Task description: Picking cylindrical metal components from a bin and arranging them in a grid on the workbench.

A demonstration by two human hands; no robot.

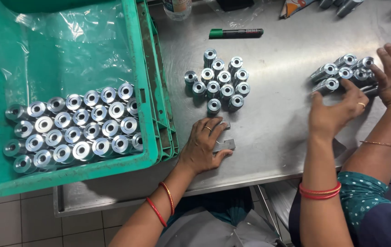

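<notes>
The fingers (207,130) of the left hand (203,147) lay loose and spread, not clenched and gripping nothing, resting flat on the steel bench (277,132) near its front edge. The thumb and fingertips touched a small flat metal plate (226,145) with a notch cut in it, part of which was hidden under the hand. The right hand was out of sight. Just beyond the fingertips, toward the middle of the bench, a cluster of short silver metal sleeves (218,84) stood upright and packed together, bores facing up. On the left end of the bench sat a green plastic crate (156,114) lined with a clear plastic bag (67,41). It held many more of the same sleeves (76,130), packed in close rows against its near wall, while the far part of the crate showed only the liner. Near the back edge lay a green marker pen (235,33). Toward the right edge, a co-worker's two hands (337,110) were cupped around another bunch of sleeves (344,73) lying on their sides.
</notes>
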